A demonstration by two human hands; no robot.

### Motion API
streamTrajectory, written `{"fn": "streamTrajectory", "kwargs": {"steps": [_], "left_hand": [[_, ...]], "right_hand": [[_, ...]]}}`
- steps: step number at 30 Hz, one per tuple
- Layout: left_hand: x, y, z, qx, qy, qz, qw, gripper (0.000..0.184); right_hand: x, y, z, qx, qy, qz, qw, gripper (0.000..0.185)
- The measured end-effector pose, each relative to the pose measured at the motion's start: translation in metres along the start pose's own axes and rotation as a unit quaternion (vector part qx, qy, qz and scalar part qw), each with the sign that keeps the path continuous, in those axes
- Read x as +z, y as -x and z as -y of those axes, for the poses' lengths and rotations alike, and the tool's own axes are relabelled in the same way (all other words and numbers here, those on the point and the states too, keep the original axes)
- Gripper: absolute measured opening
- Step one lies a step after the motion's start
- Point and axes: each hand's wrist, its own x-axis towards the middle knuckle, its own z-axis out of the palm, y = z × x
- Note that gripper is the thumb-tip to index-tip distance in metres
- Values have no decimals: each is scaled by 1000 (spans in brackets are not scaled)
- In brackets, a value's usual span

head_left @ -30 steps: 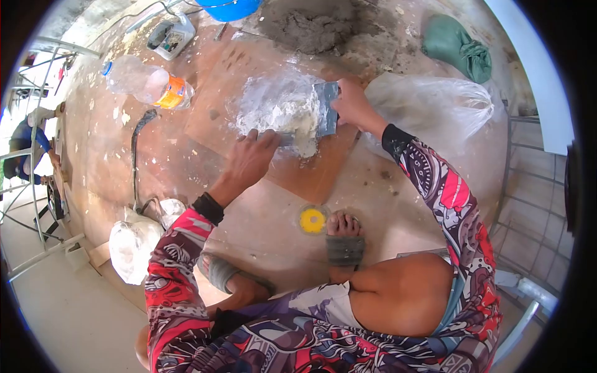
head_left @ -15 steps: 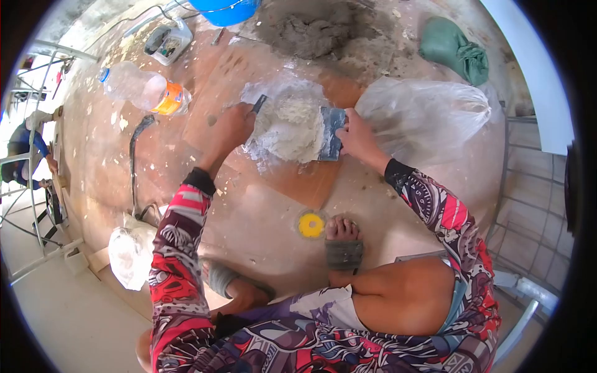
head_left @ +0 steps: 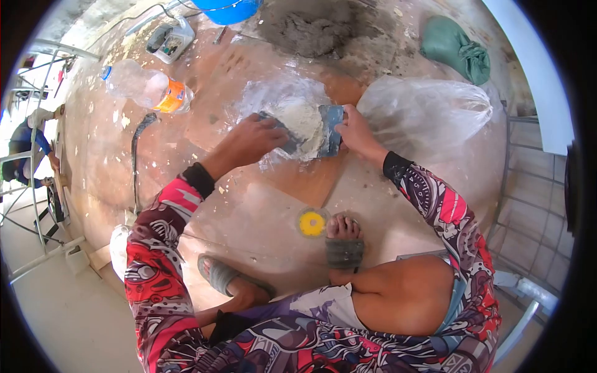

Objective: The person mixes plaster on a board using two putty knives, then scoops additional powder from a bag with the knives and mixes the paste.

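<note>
My left hand [head_left: 256, 140] is closed on a dark flat scraper [head_left: 281, 132], whose blade lies against the left side of a white powdery paste [head_left: 303, 122]. On the paste's right side, my right hand [head_left: 356, 132] grips a wider blue-grey scraper [head_left: 331, 130] by its right edge. The paste sits between the two blades, over a whitened patch of a brown board [head_left: 311, 180] on the floor. Fingers hide part of each scraper.
A clear plastic bottle [head_left: 140, 86], an open container [head_left: 171, 41] and a blue bucket [head_left: 229, 9] are beyond. Grey mortar [head_left: 311, 30], a green sack [head_left: 451, 50] and a clear plastic bag [head_left: 429, 112] lie right. Another person [head_left: 28, 146] works far left.
My left hand has moved down and right since half a second ago, its scraper now flatter against the paste. The paste looks narrower. My right hand has barely moved over that half second.
</note>
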Motion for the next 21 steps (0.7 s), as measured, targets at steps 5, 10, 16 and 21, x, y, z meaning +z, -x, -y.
{"fn": "streamTrajectory", "kwargs": {"steps": [5,10,16,21], "left_hand": [[-2,32,8,-189,202,-89,957,23],[49,71,-14,-481,390,-126,775,28],[55,36,-67,-599,451,-252,612,28],[107,4,-57,-579,375,-286,665,31]], "right_hand": [[-19,-12,3,-119,170,45,977,45],[-23,-12,-16,-167,201,47,964,59],[-8,-33,2,-162,228,81,957,49],[31,-45,12,-231,319,49,918,38]]}}
